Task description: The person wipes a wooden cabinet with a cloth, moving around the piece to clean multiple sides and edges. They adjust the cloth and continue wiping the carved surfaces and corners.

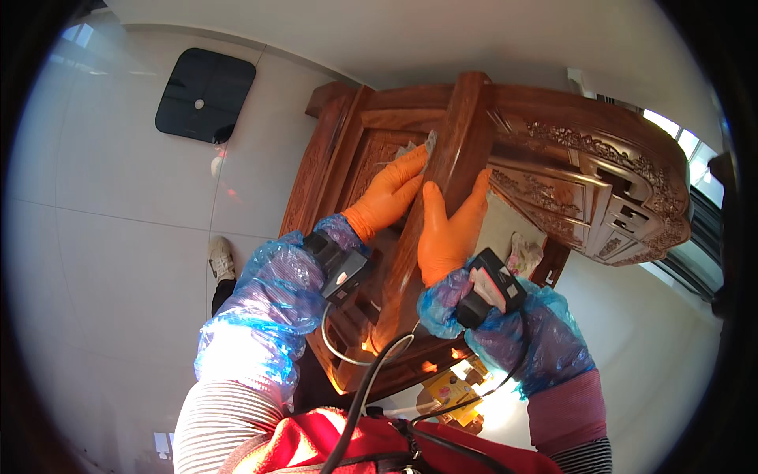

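Note:
Both hands wear orange rubber gloves, with blue plastic sleeve covers behind them. Across the middle runs the polished armrest (456, 160) of a carved wooden sofa. My left hand (392, 191) lies on the armrest's left side, its fingertips at a greyish cloth (430, 142); part of the cloth is hidden, so the grip on it is unclear. Over the armrest's right side rests my right hand (451, 228), thumb on top and fingers spread apart, holding nothing visible. Carved panels (539, 189) of the backrest stand to the right. A patterned cloth (523, 255) lies on the pale seat cushion.
A black bathroom scale (205, 95) lies on the tiled floor at the upper left. A shoe (221, 259) shows left of the sofa. Cables hang from the wrist devices across the lower middle. A yellow printed box (453, 394) is below the sofa's near edge. Behind the sofa is a wall.

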Action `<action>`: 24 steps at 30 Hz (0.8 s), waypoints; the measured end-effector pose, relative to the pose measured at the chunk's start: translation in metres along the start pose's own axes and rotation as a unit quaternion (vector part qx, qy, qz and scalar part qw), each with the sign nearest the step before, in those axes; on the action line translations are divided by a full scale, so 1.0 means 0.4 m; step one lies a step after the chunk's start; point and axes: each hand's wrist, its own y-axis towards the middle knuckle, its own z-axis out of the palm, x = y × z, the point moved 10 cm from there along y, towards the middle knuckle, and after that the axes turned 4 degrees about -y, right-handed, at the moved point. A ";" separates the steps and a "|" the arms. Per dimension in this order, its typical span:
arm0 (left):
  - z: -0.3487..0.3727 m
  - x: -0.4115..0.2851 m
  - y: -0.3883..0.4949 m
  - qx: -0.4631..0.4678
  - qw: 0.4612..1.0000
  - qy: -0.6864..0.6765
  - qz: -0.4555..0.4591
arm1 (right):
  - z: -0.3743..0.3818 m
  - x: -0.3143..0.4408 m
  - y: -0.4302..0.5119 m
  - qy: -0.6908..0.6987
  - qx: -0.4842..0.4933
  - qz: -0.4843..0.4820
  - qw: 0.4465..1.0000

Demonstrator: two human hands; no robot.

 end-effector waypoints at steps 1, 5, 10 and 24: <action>-0.006 -0.003 0.007 0.010 0.999 0.042 0.021 | -0.001 0.009 0.001 -0.011 -0.002 -0.012 1.000; -0.073 0.034 0.048 -0.059 0.969 0.201 0.130 | 0.000 0.005 -0.003 -0.015 0.004 -0.006 1.000; -0.200 0.199 0.055 -0.142 0.967 0.211 0.005 | 0.002 0.001 -0.004 -0.006 0.010 -0.019 1.000; 0.005 0.017 -0.048 0.085 0.992 -0.077 -0.047 | -0.007 -0.004 0.007 -0.012 -0.028 -0.033 0.999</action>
